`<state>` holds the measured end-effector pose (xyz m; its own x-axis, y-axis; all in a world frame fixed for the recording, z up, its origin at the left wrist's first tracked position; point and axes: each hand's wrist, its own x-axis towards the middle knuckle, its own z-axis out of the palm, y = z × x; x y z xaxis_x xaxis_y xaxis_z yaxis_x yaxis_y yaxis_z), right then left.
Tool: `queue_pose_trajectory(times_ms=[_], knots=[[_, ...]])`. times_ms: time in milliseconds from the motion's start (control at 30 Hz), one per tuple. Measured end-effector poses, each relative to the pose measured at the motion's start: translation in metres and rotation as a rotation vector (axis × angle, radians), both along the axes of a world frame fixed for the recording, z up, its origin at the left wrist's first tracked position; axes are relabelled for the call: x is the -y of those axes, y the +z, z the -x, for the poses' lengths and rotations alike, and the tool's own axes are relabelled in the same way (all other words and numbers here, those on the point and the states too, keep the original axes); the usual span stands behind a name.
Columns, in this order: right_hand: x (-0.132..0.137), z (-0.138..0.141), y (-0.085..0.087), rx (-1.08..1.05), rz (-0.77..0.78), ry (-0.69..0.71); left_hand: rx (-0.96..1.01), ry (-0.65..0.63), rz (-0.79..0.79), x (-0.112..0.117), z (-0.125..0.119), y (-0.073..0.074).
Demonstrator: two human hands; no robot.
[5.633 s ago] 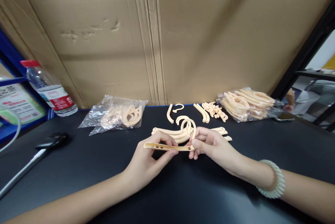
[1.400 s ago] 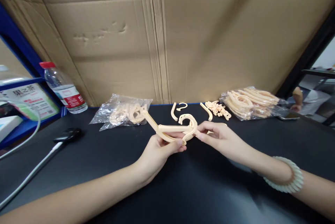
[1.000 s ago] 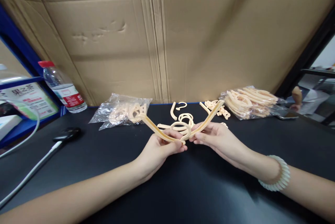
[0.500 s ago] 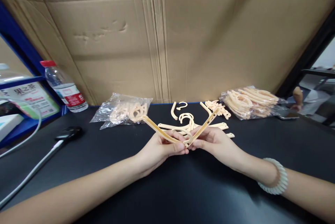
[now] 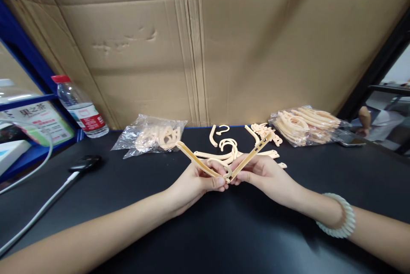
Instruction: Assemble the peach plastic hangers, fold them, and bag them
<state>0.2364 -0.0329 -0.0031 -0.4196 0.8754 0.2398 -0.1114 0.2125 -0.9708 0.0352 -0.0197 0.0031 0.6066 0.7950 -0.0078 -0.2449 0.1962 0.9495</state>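
My left hand (image 5: pixel 196 181) pinches the left arm (image 5: pixel 192 159) of a cream plastic hanger. My right hand (image 5: pixel 263 174) grips its right arm (image 5: pixel 253 155). The two arms meet in a V at my fingertips, with a small hook piece (image 5: pixel 221 164) between them, all held just above the black table (image 5: pixel 224 231). Loose cream hanger arms and hooks (image 5: pixel 229 149) lie on the table right behind my hands.
A clear bag of cream parts (image 5: pixel 153 138) lies at the back left, another bag of hanger arms (image 5: pixel 304 125) at the back right, small clips (image 5: pixel 267 132) beside it. A water bottle (image 5: pixel 78 106), a black device with white cable (image 5: pixel 83 163) sit left. Cardboard wall (image 5: pixel 205 51) behind.
Earlier I held one arm and a hook. My right hand has brought up a second arm, and both arms now meet in a narrower V lowered toward the table.
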Motion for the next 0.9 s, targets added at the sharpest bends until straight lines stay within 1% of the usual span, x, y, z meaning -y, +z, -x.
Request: queue_pose_trajectory(times_ms=[333,433,600,733,900], knots=[[0.001,0.003,0.004,0.034,0.035,0.003,-0.008,0.005,-0.041,0.002,-0.002,0.003],[0.004,0.005,0.004,0.007,0.044,-0.008,-0.007,0.006,-0.017,0.004,-0.003,0.005],[0.007,0.008,0.001,-0.046,0.05,-0.054,-0.006,0.065,-0.011,0.007,-0.004,0.005],[0.008,0.009,0.0,-0.02,0.044,-0.075,-0.004,0.117,-0.001,0.007,-0.006,0.002],[0.011,0.01,-0.001,-0.02,0.0,-0.1,-0.007,0.183,-0.005,0.009,-0.008,-0.001]])
